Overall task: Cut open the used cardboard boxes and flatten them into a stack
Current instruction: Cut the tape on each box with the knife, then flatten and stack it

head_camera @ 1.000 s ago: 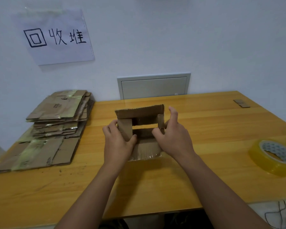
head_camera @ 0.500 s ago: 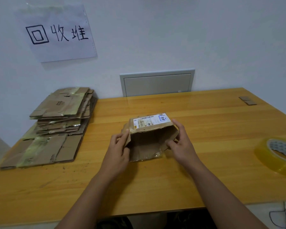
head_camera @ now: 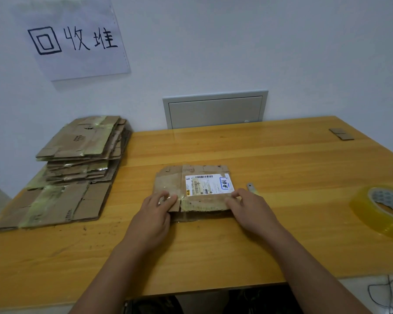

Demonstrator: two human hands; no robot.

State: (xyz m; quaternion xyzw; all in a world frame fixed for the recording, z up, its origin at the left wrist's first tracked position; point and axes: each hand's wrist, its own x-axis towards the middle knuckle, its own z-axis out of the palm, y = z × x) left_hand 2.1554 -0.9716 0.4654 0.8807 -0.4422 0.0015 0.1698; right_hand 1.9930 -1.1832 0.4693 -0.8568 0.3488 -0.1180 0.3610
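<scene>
Both hands — left hand and right hand — press with fingers loosely bent on the near edge of the flat box, mid-table; stack lies left.

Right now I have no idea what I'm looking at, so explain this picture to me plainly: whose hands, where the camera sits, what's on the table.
There is no machine here. A person wears a camera on their head, so you look down their arms at a wooden table. Their left hand and right hand press on the near edge of a flattened cardboard box with a white shipping label. To the left sits a stack of flattened boxes under a handwritten paper sign on the wall. A roll of clear tape lies at the right, a small metal piece beside the box.
</scene>
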